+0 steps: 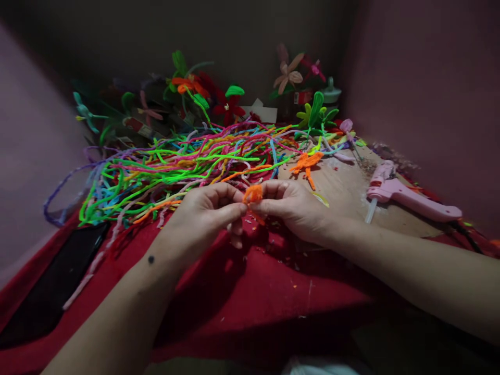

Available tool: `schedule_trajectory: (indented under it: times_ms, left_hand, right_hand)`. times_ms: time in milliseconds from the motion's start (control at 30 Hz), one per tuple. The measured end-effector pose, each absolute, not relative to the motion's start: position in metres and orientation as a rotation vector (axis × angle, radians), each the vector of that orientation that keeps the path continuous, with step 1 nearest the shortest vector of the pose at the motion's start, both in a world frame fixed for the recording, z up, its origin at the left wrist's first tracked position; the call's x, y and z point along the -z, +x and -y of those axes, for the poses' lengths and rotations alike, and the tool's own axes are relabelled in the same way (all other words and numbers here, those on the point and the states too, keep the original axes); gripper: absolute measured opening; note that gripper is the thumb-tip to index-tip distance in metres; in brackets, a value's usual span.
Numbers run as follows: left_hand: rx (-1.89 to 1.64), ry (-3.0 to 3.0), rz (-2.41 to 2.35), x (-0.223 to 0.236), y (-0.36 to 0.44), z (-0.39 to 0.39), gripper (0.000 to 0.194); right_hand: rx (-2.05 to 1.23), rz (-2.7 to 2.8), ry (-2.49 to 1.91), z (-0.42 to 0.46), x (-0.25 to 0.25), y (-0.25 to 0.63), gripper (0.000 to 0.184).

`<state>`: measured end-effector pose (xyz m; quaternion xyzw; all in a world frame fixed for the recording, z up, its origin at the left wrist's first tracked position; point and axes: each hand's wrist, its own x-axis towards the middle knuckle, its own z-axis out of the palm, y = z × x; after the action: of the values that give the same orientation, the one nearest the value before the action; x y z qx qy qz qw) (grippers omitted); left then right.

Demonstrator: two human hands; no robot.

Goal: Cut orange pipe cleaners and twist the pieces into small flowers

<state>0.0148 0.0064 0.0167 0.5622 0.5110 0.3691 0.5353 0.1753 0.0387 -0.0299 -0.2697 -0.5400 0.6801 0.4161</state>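
Walls: purple at left and right point(422, 94), dark between; below them, one counter point(230, 291) under red cloth, scattered with small scraps. Hands, two: left hand point(203, 211) and right hand point(299, 211), fingers closed narrow, both pinching one small orange fuzzy piece point(253, 195) between them, above the near middle of the counter. Piece: looped at the top, tail hanging toward the person and slightly right, long axis roughly near-to-far; fingertips cover part of it. Fuzzy stems point(183, 161), many colours, overlapping, too many to count: one broad heap beyond and left of the hands, blocking much of the far counter. One pale pink stem point(88, 278) lies across the edge of one flat black item point(50, 289), near left. Cardboard point(336, 182), one sheet, right of the heap; on it, one orange stem figure point(307, 163) and one pink glue gun point(414, 199), handle toward the right, clear stick point(371, 211) toward the person. Yellow ring point(321, 199), one, just beside the right hand, partly hidden. Fuzzy flowers point(228, 107), several, along the back, dim and overlapping, exact number unclear. White card point(265, 114) among them.
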Motion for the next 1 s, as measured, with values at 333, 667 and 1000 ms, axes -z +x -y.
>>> schedule_trajectory:
  times_ms: [333,667,1000]
  left_hand:
    - [-0.95,1.387,-1.298,-0.009,0.012,-0.01,0.011]
    - [-0.927,1.499,-1.399,-0.007,0.019,-0.009,0.011]
    - [-0.954,1.374,-1.356,-0.006,0.023,-0.007,0.014]
  right_hand:
    - [-1.786,1.265,-0.808,-0.04,0.03,0.174,0.005]
    - [-1.736,1.323,-0.829,-0.036,0.03,0.177,0.01]
    - [-1.71,1.308,-0.902,-0.037,0.031,0.173,0.01]
